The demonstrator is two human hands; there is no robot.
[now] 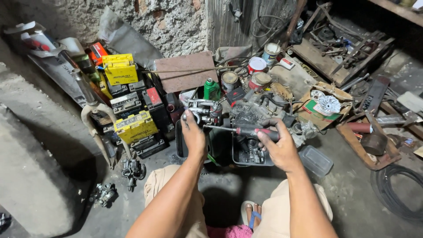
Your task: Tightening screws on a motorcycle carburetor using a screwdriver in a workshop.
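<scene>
A: L hand (194,134)?
B: Fingers wrapped on a small metal carburetor (205,111), held above a black tray (180,147), approx. centre of view.
A: R hand (278,147)?
B: Clenched on red/black handle of a screwdriver (246,130); shaft lies horiz., tip at the carburetor.
A: Surroundings?
B: Yellow batteries (128,97) stacked to the L, paint cans (257,70) behind, clear plastic box (315,160) just beside R wrist. Concrete floor (352,198).
</scene>
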